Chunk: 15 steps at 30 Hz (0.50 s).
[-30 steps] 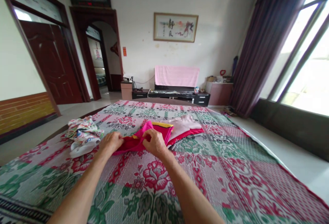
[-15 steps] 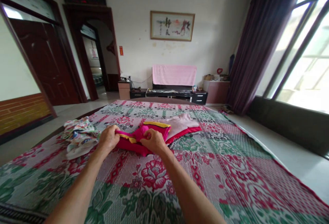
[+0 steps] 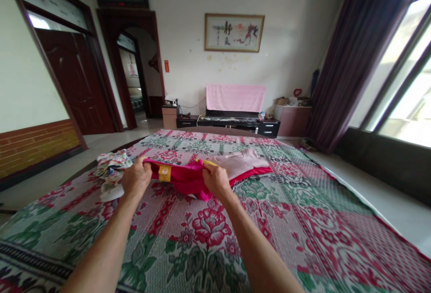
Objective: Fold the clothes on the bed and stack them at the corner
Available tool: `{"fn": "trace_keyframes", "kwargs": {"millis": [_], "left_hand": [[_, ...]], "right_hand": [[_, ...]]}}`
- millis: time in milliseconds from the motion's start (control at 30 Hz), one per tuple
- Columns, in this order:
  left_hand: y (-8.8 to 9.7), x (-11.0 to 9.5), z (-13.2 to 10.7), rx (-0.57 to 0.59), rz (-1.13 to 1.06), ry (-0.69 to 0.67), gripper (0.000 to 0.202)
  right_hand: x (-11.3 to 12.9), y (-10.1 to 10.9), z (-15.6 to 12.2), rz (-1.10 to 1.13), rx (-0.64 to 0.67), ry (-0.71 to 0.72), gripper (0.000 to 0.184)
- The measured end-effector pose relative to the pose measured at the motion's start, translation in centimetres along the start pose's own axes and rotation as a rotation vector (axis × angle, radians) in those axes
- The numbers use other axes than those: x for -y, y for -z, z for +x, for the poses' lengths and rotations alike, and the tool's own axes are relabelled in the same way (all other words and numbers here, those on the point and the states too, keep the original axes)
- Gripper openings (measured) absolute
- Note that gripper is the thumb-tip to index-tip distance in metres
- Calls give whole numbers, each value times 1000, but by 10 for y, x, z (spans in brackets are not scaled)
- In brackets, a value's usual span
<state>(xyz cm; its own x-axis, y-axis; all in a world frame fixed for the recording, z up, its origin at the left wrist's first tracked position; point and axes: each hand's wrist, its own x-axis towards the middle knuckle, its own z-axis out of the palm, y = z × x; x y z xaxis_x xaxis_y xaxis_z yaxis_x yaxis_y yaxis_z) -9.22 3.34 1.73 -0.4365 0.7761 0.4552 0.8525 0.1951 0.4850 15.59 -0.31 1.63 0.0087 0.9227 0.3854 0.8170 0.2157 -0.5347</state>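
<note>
A bright pink garment (image 3: pixel 188 178) with yellow parts is stretched between my two hands, its lower folds hanging at the cloth; its exact kind is unclear. My left hand (image 3: pixel 137 176) is closed on its left edge, close to a yellow patch (image 3: pixel 164 173). My right hand (image 3: pixel 216 179) grips the other end, where a yellow strip shows behind the fingers. Just beyond my right hand lies a folded pale pink garment (image 3: pixel 240 162) on top of a red one (image 3: pixel 251 175). A crumpled multicoloured patterned garment (image 3: pixel 112 167) sits left of my left hand.
A flowered cloth (image 3: pixel 276 221) in pink, green and white covers the large surface before me. Past its far edge stands a low black cabinet (image 3: pixel 267 129), with a pink towel (image 3: pixel 235 98) draped over a screen. Purple curtains (image 3: pixel 340 68) hang at the right.
My hands have spread farther apart, pulling the bunched pink garment out flat and exposing the yellow patch. The view has turned slightly left.
</note>
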Motion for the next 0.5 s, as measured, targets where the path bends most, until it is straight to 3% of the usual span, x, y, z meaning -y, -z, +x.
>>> {"fn": "trace_keyframes", "kwargs": {"millis": [133, 300, 433, 500], "left_hand": [[-3, 0, 0, 13, -12, -54, 45], [-4, -7, 2, -112, -313, -187, 47], [-1, -14, 4, 50, -707, -26, 52], [3, -17, 3, 150, -767, -28, 48]], "right_hand": [[2, 9, 2, 61, -152, -24, 35], [1, 15, -1, -58, -94, -94, 46], [-2, 14, -2, -93, 2, -4, 47], [-3, 13, -1, -21, -2, 55, 41]]}}
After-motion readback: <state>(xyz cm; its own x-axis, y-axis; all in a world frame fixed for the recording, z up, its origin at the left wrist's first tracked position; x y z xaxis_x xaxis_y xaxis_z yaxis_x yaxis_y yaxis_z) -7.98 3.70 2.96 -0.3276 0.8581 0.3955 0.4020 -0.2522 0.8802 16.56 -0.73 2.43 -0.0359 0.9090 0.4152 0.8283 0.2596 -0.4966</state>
